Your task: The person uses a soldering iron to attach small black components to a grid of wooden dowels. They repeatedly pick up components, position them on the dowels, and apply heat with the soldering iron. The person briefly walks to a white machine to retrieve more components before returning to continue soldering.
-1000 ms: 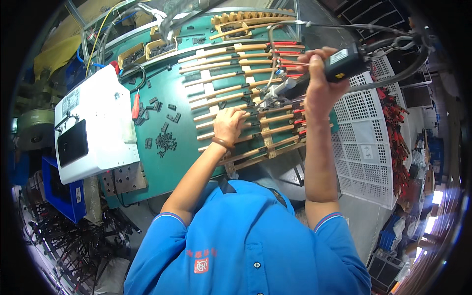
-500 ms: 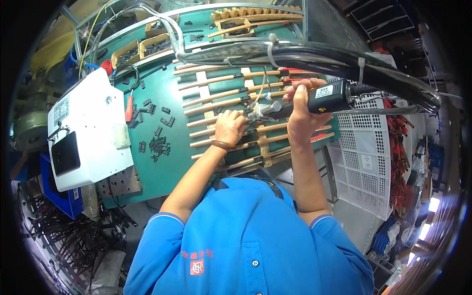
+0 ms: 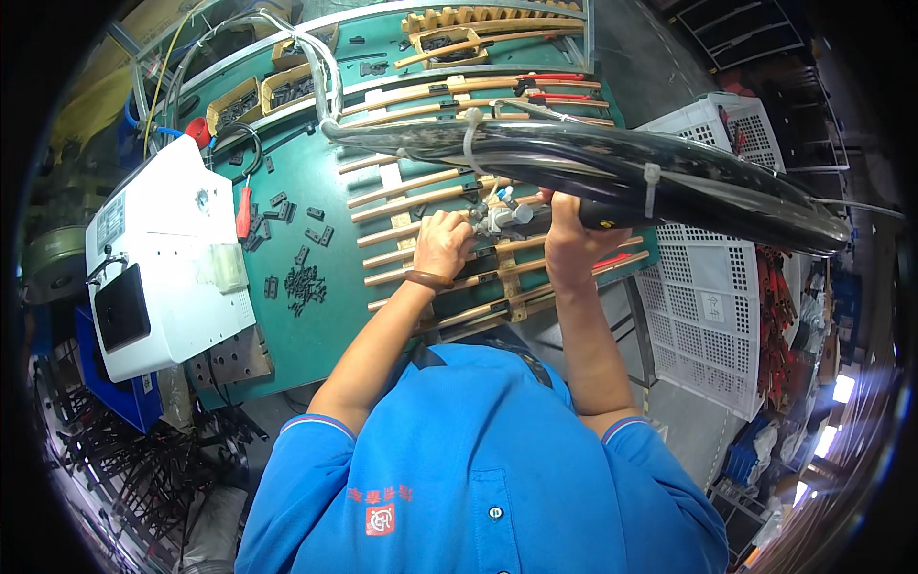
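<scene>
My right hand (image 3: 571,244) is wrapped round a black powered screwdriver (image 3: 607,212), its body mostly hidden by a thick cable-and-hose bundle (image 3: 564,153). From my grip, the screwdriver's metal nose (image 3: 505,218) points left toward my left hand. My left hand (image 3: 443,247) rests over the wooden rods (image 3: 413,230), fingers curled together right beside that nose. What those fingertips pinch, if anything, is hidden. Several rods lie side by side across pale wooden support strips (image 3: 511,284), with small black fittings (image 3: 481,253) on them; some have red ends (image 3: 612,260).
On the green table (image 3: 316,359) lie loose black blocks (image 3: 320,234), a pile of screws (image 3: 304,285) and a red-handled screwdriver (image 3: 243,212). A white machine (image 3: 172,258) stands left. Cardboard boxes (image 3: 235,105) of black parts sit behind; white perforated crates (image 3: 703,316) stand right.
The cable bundle has swung nearer and now covers most of the powered screwdriver. My right hand has come slightly nearer and left with it; my left hand has barely moved.
</scene>
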`<action>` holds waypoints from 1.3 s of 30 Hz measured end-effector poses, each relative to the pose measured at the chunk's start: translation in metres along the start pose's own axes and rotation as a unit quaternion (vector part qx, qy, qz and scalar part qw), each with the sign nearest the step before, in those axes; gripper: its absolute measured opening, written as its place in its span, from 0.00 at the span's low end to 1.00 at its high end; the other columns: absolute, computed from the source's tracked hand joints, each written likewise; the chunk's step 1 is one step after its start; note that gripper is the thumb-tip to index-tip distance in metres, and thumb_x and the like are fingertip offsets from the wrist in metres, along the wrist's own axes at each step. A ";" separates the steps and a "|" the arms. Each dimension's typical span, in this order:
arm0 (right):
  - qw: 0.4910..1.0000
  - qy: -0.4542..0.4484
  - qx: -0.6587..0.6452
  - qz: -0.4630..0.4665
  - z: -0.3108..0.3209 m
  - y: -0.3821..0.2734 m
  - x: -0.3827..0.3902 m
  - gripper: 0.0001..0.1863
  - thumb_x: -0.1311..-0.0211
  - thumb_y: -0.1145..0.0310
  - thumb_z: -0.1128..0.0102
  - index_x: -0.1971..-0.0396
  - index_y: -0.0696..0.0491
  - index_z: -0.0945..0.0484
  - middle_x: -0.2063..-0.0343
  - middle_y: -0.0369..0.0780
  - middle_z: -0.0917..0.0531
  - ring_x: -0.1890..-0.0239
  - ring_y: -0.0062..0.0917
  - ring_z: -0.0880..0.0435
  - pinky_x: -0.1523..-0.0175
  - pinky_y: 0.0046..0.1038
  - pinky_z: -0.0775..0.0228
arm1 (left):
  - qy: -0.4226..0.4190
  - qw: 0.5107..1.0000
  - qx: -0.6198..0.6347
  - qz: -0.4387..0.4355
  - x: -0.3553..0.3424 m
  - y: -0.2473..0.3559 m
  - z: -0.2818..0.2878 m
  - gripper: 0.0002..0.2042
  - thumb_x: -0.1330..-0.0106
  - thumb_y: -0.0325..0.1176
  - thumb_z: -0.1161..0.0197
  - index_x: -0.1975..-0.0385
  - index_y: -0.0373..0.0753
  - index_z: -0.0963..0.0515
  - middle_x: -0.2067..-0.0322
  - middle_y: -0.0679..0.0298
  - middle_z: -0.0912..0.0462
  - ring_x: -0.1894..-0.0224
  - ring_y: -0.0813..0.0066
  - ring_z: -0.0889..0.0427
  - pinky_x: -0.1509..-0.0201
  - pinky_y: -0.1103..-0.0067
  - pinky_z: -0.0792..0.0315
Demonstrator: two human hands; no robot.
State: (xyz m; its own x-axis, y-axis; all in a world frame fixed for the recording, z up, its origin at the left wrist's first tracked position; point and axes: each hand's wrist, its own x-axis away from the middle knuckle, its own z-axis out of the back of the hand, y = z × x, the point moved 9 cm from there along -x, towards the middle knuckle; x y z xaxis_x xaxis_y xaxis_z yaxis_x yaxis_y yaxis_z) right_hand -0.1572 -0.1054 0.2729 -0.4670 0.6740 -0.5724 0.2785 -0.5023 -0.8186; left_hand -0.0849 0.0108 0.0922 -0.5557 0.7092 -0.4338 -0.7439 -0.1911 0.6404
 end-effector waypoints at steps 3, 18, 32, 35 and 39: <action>1.000 -0.003 -0.016 -0.009 -0.002 0.000 0.003 0.15 0.57 0.84 0.34 0.65 0.61 0.24 0.68 0.36 0.20 0.66 0.16 0.23 0.56 0.19 0.30 | -0.014 1.000 -0.016 0.002 0.001 -0.002 -0.003 0.08 0.55 0.28 0.34 0.76 0.41 0.27 0.69 0.64 0.27 0.64 0.62 0.29 0.60 0.69 0.36; 0.999 0.008 0.044 0.031 -0.001 0.004 0.008 0.16 0.56 0.85 0.36 0.64 0.60 0.25 0.68 0.36 0.21 0.66 0.17 0.23 0.55 0.19 0.32 | -0.029 0.999 -0.033 0.004 0.004 -0.004 -0.008 0.09 0.55 0.29 0.34 0.75 0.41 0.26 0.69 0.64 0.26 0.62 0.62 0.28 0.59 0.70 0.36; 0.914 -0.100 0.336 0.205 -0.015 0.019 0.057 0.17 0.42 0.63 0.39 0.58 0.60 0.26 0.60 0.40 0.21 0.58 0.29 0.22 0.48 0.30 0.31 | 0.052 0.996 -0.063 -0.020 0.034 -0.016 0.028 0.07 0.52 0.29 0.35 0.72 0.42 0.22 0.71 0.64 0.24 0.65 0.64 0.26 0.61 0.70 0.32; 0.920 -0.147 0.320 0.171 -0.005 0.058 0.071 0.14 0.43 0.63 0.40 0.60 0.56 0.22 0.58 0.40 0.22 0.54 0.33 0.24 0.43 0.39 0.37 | 0.020 0.999 -0.044 -0.013 0.034 -0.023 0.020 0.07 0.52 0.28 0.35 0.73 0.41 0.22 0.70 0.64 0.24 0.65 0.63 0.26 0.60 0.70 0.32; 0.996 -0.084 -0.008 -0.034 -0.032 0.012 0.014 0.15 0.47 0.85 0.43 0.59 0.59 0.30 0.67 0.38 0.21 0.69 0.17 0.22 0.59 0.19 0.27 | 0.025 1.000 -0.004 0.003 0.031 -0.020 0.028 0.07 0.53 0.28 0.34 0.73 0.41 0.22 0.70 0.64 0.24 0.65 0.63 0.26 0.60 0.69 0.31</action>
State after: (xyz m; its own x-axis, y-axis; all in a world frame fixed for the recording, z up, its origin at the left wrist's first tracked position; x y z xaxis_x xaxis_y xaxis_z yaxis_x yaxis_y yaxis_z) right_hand -0.1338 -0.0851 0.2538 -0.6195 0.6050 -0.5001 0.2542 -0.4482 -0.8571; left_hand -0.0763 0.0556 0.0840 -0.5776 0.6731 -0.4618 -0.7434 -0.2000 0.6383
